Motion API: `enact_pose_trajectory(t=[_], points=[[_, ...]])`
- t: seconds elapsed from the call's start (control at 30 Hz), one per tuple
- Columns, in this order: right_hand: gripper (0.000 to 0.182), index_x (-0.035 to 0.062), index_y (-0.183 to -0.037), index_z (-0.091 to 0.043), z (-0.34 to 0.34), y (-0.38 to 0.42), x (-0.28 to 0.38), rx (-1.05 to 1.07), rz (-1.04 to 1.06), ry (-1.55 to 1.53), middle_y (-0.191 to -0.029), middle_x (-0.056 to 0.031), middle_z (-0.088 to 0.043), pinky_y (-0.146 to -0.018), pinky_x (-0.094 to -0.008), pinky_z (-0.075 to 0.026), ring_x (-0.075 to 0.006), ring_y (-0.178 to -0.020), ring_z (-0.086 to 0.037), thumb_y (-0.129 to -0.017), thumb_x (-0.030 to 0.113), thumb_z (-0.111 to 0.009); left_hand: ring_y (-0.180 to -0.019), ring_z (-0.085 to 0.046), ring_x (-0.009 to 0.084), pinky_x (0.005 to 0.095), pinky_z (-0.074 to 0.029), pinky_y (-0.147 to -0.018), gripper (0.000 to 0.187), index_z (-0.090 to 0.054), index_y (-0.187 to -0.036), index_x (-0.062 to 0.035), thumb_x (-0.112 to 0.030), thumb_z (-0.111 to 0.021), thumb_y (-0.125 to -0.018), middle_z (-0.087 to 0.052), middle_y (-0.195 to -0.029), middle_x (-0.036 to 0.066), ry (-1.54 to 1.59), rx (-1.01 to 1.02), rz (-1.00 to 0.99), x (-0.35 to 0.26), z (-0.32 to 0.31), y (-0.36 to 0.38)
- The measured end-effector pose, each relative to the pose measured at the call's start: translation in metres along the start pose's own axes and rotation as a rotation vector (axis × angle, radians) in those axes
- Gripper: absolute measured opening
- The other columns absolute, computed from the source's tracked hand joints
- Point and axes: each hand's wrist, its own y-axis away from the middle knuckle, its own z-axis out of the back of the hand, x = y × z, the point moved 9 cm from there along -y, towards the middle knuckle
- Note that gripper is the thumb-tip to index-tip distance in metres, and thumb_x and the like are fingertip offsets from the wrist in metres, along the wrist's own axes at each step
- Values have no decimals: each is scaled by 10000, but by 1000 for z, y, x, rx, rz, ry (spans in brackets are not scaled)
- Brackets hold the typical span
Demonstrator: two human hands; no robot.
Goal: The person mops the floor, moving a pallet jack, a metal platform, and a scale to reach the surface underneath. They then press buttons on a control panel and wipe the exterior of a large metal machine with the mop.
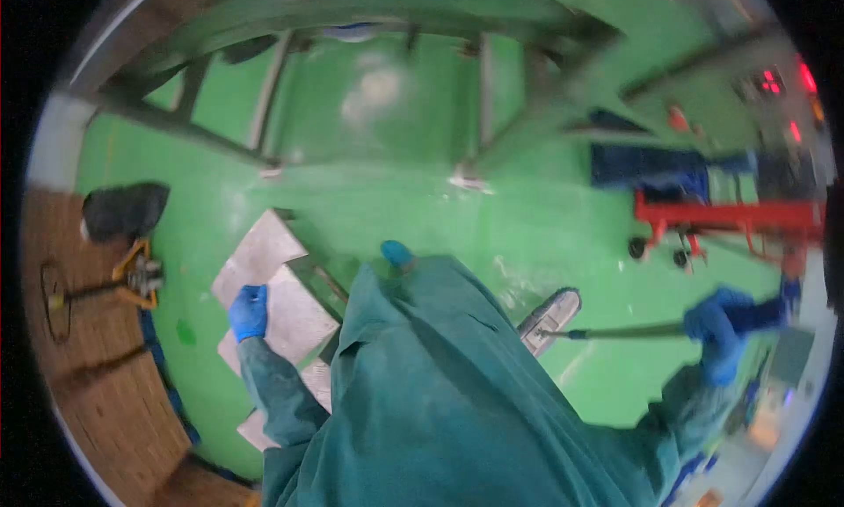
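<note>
Now, your right hand (718, 328) clamps the mop pole (633, 332), your left hand (249, 313), grip unclear, overlaps the silvery platform (299, 310), and sidestepping into it could trip you.

**Green floor carries mop, blocks and wheeled gear**

A glossy green floor (422, 213) spreads beneath the things. The flat mop (552, 319) has its grey head down on it, and pale smears (510, 283) mark the surface just left of that mop. Well to the mop's left stand silver-topped blocks (299, 309); farther left sits a yellow pallet truck (138, 278). Metal frame legs (485, 94) stand ahead of the mop, and a red trolley (738, 213) ahead and to its right.
</note>
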Motion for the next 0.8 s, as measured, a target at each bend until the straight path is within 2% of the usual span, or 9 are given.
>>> enact_pose_trajectory(t=[0.07, 0.1, 0.2, 0.37, 0.47, 0.53, 0.6, 0.67, 0.8], points=[[188, 98, -672, -416, 10, -56, 16, -5, 101, -87, -512, 12, -376, -426, -294, -320, -137, -424, -380, -787, 133, -561, -804, -626, 323, 404, -483, -725, 363, -647, -822, -45, -404, -599, -793, -648, -824, 172, 79, 20, 159, -23, -14, -33], [181, 100, -677, -411, 8, -88, 23, 152, 127, -123, -510, 18, -359, -423, -285, -302, -133, -420, -357, -802, 129, -540, -810, -625, 323, 406, -482, -733, 371, -648, -820, -49, -415, -600, -787, -649, -829, 170, 34, 74, 230, -42, -14, -49], [203, 92, -645, -406, -100, 88, 64, 389, 240, -131, -518, 4, -367, -426, -270, -277, -116, -422, -343, -785, 142, -544, -811, -626, 322, 406, -481, -740, 373, -648, -805, -56, -426, -607, -774, -655, -832, 157, 0, 153, 332, 121, 18, 54], [227, 77, -615, -437, -134, -44, 66, 236, 329, -103, -506, -30, -400, -425, -312, -325, -151, -419, -395, -772, 198, -546, -775, -635, 295, 384, -486, -718, 354, -645, -816, -58, -409, -616, -773, -658, -811, 144, 129, -6, 305, 46, 70, -84], [150, 80, -635, -455, -180, 38, 17, 188, 240, -298, -551, 7, -387, -460, -271, -299, -127, -483, -393, -720, 128, -570, -718, -635, 275, 352, -490, -697, 348, -637, -833, -48, -389, -638, -764, -655, -785, 135, 184, -148, 258, 133, 136, -44], [177, 90, -641, -450, -189, -22, -8, 27, 241, -177, -551, 11, -396, -449, -251, -270, -116, -482, -382, -738, 117, -595, -732, -628, 266, 343, -484, -707, 348, -630, -888, -42, -366, -650, -762, -651, -821, 133, 208, -244, 230, 94, 174, -102], [193, 87, -633, -447, -183, -94, -38, 42, 240, -321, -546, 7, -412, -447, -243, -261, -108, -465, -363, -737, 111, -608, -786, -597, 186, 308, -466, -739, 328, -610, -988, -22, -275, -655, -784, -640, -874, 106, 244, -425, 48, 27, 216, -167], [204, 90, -625, -438, -174, -105, -48, 44, 258, -364, -539, 10, -405, -446, -243, -257, -105, -459, -351, -741, 107, -604, -874, -563, 197, 305, -444, -804, 380, -569, -1066, -14, -218, -683, -767, -599, -1001, 118, 206, -529, -42, -19, 269, -185], [205, 89, -625, -381, -133, -117, -64, -64, 269, -353, -547, 17, -329, -471, -252, -227, -96, -481, -300, -743, 54, -545, -1143, -426, 326, 381, -351, -969, 772, -373, -1248, 44, -217, -780, -646, -414, -1268, 208, 159, -889, -272, -90, 337, -248]])
